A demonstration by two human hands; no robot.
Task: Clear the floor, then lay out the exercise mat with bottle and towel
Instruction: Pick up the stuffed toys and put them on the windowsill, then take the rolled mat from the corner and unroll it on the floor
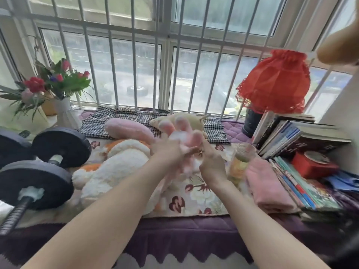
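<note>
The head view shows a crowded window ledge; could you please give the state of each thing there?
Left hand: gripping the pink-and-white plush.
Right hand: gripping the same plush.
Pink-and-white plush: held up, blurred.
Bottle: upright, beside the towel.
Pink towel: folded, lying flat.
Dumbbell: lying on the ledge.
Red lamp: upright.
Flowers: standing in a white vase.

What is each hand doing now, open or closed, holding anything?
Left hand: closed on the pink-and-white plush toy, blurred.
Right hand: at the same toy; grip cannot be told.
</note>
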